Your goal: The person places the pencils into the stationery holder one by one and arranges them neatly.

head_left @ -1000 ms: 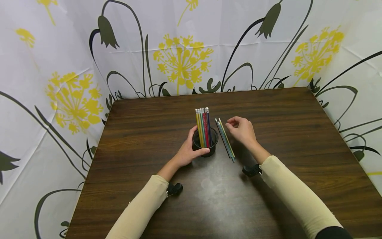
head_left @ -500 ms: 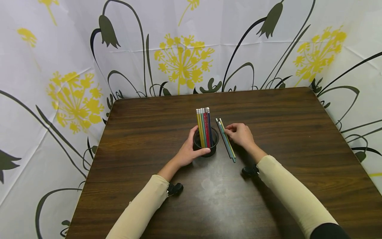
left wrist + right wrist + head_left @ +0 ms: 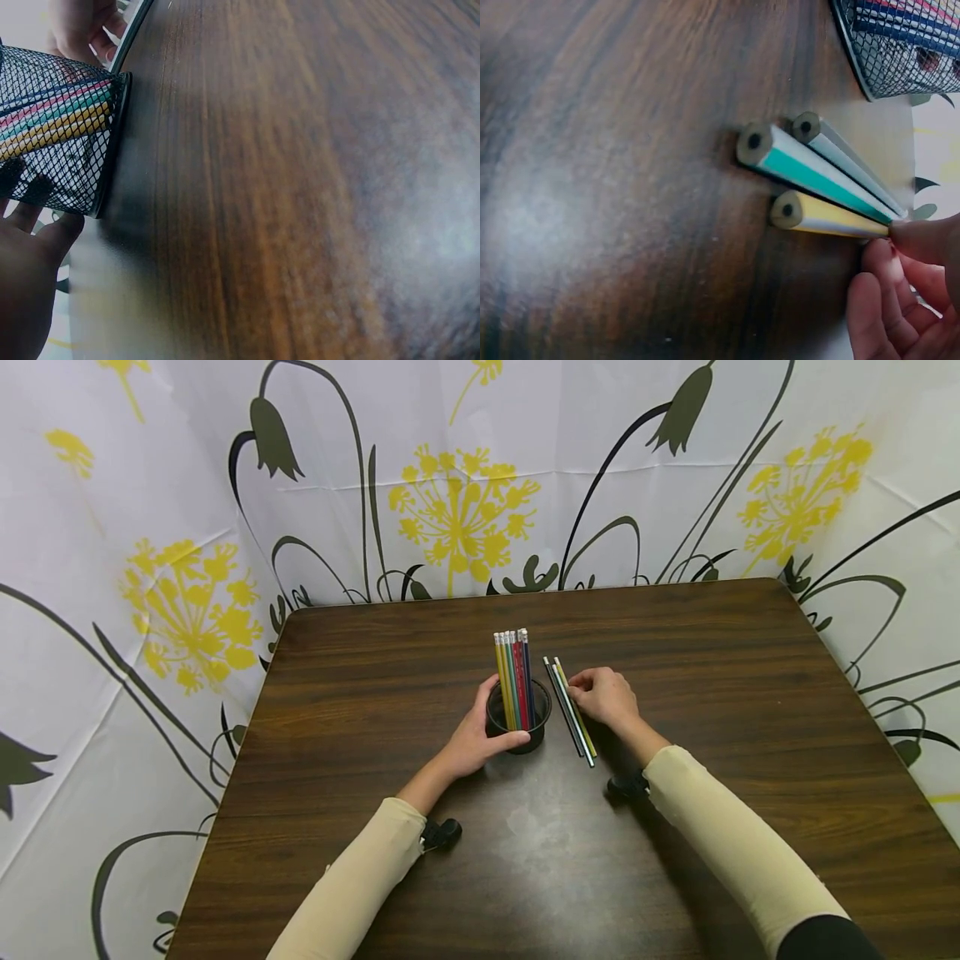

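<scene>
A black mesh pencil cup (image 3: 534, 739) stands on the table holding several yellow, green, red and blue pencils (image 3: 513, 681). My left hand (image 3: 472, 739) grips the cup from the left, thumb across its near side and fingers behind. To the cup's right lie three loose pencils: a dark grey one (image 3: 847, 157), a green-and-white one (image 3: 802, 171) and a yellow one (image 3: 825, 219). With thumb and fingertips, my right hand (image 3: 606, 696) pinches the yellow pencil from the right, around its upper part; the thumb tip overlaps the green-and-white pencil's far end in the right wrist view.
The dark wood-grain table (image 3: 360, 668) reaches back to a white curtain (image 3: 585, 410) printed with yellow and olive flowers. Black wrist devices are strapped at both cream sleeves (image 3: 727, 827).
My right hand has come left and down onto the loose pencils. The middle pencil has rolled, showing white where green showed before. My left hand stays on the cup.
</scene>
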Demonstrator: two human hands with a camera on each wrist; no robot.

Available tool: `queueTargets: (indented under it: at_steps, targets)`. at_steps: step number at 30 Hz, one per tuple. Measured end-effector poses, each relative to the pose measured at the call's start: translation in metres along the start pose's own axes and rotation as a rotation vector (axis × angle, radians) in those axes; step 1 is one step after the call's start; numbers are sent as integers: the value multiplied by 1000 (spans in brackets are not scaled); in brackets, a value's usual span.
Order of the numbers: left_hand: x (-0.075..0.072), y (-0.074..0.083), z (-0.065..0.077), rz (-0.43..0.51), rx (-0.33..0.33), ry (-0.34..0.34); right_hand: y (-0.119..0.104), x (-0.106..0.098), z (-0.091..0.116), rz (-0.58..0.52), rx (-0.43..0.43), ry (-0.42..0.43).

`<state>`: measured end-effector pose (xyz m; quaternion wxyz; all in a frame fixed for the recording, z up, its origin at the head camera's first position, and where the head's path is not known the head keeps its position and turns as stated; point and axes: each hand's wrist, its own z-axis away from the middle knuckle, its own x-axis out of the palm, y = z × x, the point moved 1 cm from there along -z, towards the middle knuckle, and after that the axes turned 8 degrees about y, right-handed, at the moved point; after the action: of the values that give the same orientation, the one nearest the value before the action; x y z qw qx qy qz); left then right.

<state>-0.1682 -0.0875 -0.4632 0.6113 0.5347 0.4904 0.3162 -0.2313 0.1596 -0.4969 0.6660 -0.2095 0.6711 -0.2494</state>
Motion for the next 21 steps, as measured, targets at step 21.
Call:
queueTargets:
  at_steps: [21]
  targets:
    - [0, -1, 0, -25, 2, 0, -6, -16, 6, 152, 58, -20]
